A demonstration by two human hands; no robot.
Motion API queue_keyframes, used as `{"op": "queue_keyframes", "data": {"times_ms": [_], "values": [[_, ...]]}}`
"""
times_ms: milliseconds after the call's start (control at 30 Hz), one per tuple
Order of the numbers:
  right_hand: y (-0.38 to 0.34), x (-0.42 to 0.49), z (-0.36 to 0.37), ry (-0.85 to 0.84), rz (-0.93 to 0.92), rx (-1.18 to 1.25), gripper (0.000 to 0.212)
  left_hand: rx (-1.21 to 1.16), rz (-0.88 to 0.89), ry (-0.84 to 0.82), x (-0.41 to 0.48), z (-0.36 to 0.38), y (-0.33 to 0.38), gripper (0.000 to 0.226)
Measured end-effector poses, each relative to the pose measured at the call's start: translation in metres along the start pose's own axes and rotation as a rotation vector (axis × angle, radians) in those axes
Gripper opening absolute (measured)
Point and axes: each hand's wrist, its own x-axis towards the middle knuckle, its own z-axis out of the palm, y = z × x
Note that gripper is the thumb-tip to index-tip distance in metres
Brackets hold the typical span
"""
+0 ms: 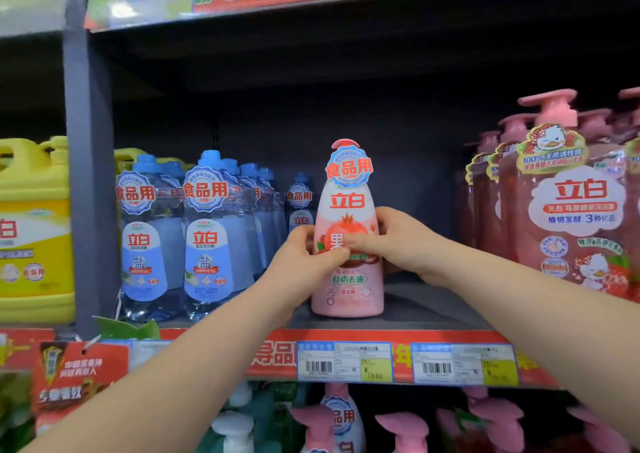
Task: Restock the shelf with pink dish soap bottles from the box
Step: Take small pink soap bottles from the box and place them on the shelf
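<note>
A: Where is your pink dish soap bottle [347,231]?

B: Upright on the shelf [429,309], base down near the front edge. Blue-capped bottles [207,241] stand to its left, pink pump bottles [568,210] to its right.

A: Your grip?

B: Your left hand [304,262] and right hand [398,241] both close on the bottle's middle, fingers wrapped over its label, thumbs meeting in front. Price tags [346,361] sit below the bottle.

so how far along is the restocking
Early, by the look of it. One pink bottle stands upright on the shelf, with the left hand and right hand both on it. The gap between the blue bottles and the pump bottles is otherwise bare. The box is out of view.
</note>
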Motion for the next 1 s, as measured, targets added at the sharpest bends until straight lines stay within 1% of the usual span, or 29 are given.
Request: {"op": "queue_keyframes", "data": {"times_ms": [67, 133, 200, 267, 300, 333, 367, 400, 433, 467, 500, 533, 600, 700, 833, 1000], "values": [[0.003, 0.002, 0.000, 0.042, -0.001, -0.048, 0.044, 0.197, 0.060, 0.051, -0.002, -0.006, 0.002, 0.072], [0.009, 0.008, -0.002, 0.088, 0.006, -0.055, 0.045, 0.451, 0.167, 0.051, -0.007, -0.014, -0.001, 0.081], [0.012, 0.014, -0.003, 0.111, 0.019, -0.055, 0.045, 0.681, 0.252, 0.004, -0.015, -0.022, -0.007, 0.084], [0.015, 0.019, -0.004, 0.108, 0.044, -0.055, 0.045, 0.876, 0.300, -0.046, -0.021, -0.028, -0.015, 0.084], [0.015, 0.020, -0.005, 0.106, 0.057, -0.057, 0.048, 0.952, 0.322, -0.065, -0.023, -0.030, -0.018, 0.082], [0.016, 0.020, -0.005, 0.111, 0.066, -0.070, 0.055, 1.005, 0.341, -0.079, -0.025, -0.031, -0.020, 0.079], [0.018, 0.021, -0.007, 0.123, 0.077, -0.107, 0.069, 1.033, 0.356, -0.086, -0.026, -0.032, -0.021, 0.075], [0.019, 0.021, -0.008, 0.122, 0.100, -0.159, 0.087, 1.039, 0.366, -0.087, -0.027, -0.032, -0.023, 0.072], [0.022, 0.022, -0.010, 0.085, 0.133, -0.199, 0.103, 1.036, 0.375, -0.086, -0.027, -0.032, -0.024, 0.071], [0.024, 0.022, -0.011, 0.014, 0.170, -0.205, 0.111, 1.033, 0.383, -0.083, -0.027, -0.032, -0.025, 0.070], [0.026, 0.023, -0.011, -0.071, 0.214, -0.178, 0.110, 1.033, 0.390, -0.080, -0.027, -0.032, -0.026, 0.069], [0.029, 0.023, -0.011, -0.140, 0.261, -0.143, 0.103, 1.029, 0.395, -0.077, -0.026, -0.032, -0.027, 0.069], [0.033, 0.025, -0.009, -0.203, 0.316, -0.108, 0.087, 1.013, 0.399, -0.069, -0.025, -0.033, -0.029, 0.069], [0.037, 0.033, -0.008, -0.219, 0.307, -0.055, 0.075, 0.993, 0.418, -0.048, -0.025, -0.032, -0.032, 0.069], [0.040, 0.041, -0.003, -0.223, 0.277, -0.045, 0.073, 0.972, 0.433, -0.040, -0.024, -0.032, -0.034, 0.066], [0.041, 0.054, 0.012, -0.226, 0.231, -0.084, 0.071, 0.932, 0.410, -0.058, -0.024, -0.031, -0.034, 0.061]]}}
